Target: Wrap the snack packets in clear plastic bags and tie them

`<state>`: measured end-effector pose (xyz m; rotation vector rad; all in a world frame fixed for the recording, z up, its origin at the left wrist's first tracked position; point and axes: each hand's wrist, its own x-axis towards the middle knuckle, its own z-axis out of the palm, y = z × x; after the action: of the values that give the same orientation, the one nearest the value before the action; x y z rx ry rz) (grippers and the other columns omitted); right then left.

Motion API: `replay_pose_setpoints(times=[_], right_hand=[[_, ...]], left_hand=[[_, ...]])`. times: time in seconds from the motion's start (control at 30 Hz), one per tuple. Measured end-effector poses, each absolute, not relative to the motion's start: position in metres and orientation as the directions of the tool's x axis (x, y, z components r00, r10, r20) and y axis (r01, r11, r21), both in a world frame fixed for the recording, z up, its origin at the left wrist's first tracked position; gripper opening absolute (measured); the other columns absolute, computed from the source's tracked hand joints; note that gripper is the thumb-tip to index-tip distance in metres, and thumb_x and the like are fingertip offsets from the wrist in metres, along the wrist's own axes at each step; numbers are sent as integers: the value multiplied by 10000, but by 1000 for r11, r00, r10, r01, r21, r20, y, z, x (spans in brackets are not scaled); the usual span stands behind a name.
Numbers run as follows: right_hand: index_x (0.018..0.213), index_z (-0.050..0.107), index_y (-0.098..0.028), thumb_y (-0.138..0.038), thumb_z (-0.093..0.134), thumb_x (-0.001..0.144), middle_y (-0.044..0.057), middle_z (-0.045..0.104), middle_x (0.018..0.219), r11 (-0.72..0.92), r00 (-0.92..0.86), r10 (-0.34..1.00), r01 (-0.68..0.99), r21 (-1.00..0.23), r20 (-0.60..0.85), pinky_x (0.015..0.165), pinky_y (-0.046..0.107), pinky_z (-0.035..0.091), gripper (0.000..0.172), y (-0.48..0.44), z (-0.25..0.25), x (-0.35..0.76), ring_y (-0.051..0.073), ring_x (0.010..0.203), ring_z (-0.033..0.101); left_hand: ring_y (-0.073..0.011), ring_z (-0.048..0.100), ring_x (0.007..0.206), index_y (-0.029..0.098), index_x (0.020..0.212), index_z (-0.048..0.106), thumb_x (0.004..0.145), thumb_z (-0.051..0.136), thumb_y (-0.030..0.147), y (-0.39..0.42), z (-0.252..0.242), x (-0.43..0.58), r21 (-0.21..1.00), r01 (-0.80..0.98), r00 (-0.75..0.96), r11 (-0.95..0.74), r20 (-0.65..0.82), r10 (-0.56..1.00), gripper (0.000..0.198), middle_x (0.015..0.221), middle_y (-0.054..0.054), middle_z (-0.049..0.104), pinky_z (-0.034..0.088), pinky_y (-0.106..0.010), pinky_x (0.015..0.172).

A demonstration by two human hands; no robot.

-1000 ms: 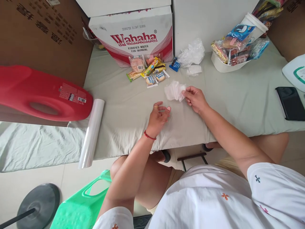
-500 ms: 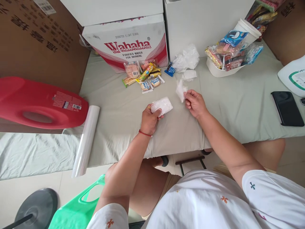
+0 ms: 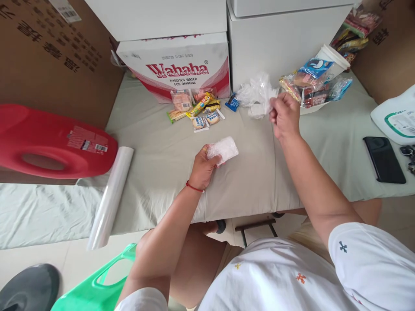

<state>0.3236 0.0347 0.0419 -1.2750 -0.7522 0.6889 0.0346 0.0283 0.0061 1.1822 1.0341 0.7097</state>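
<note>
My left hand [image 3: 201, 166] is closed on a small packet wrapped in clear film [image 3: 223, 150], held just above the grey-green sheet [image 3: 162, 147] near its front edge. My right hand [image 3: 285, 115] is raised further back, its fingers pinched on a scrap of clear plastic [image 3: 265, 98] beside a heap of crumpled plastic bags [image 3: 251, 93]. A cluster of small wrapped snacks [image 3: 197, 110] lies ahead of my left hand, in front of a Wahaha water carton [image 3: 177, 65].
A roll of clear film [image 3: 109, 205] lies at the left by a red jug [image 3: 48, 140] on its side. A white tub of snacks [image 3: 316, 84] stands back right. A black phone [image 3: 384, 159] and a white container [image 3: 397, 121] sit at the right. A green stool [image 3: 97, 280] is below.
My right hand has moved back and to the right, from near the packet up to the heap of plastic bags. My left hand still holds the wrapped packet in about the same place.
</note>
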Motion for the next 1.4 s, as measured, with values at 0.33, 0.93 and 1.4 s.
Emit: replay_pose_setpoints(times=[0.33,0.93,1.4], right_hand=[[940,722,-189,-470,951,546,-2,691,777,-339,-61,940,-255,-905,-335,547,219,458,536,-30,18,238,132,644,611],[909,632,-211,-593,819,724,-55,525,651,-90,179,977,-144,-985,-116,433,214,275,463,-24,-7,245,68,477,387],[1034,669,-230,-678,624,896,-14,608,762,-61,7,998,-202,-977,-63,438,237,325,471,-33,-10,240,90,493,457]], left_hand=[[-99,611,645,238,1068,528,674,863,391,17,11,38,962,-99,417,255,-192,888,540,868,26,621,445,-219,546],[-141,652,769,169,934,654,810,756,600,10,18,31,921,-60,475,385,-313,823,460,928,-65,689,467,-240,601],[-86,490,547,175,817,647,681,879,414,14,4,46,938,9,480,347,-309,821,360,628,29,575,309,-218,471]])
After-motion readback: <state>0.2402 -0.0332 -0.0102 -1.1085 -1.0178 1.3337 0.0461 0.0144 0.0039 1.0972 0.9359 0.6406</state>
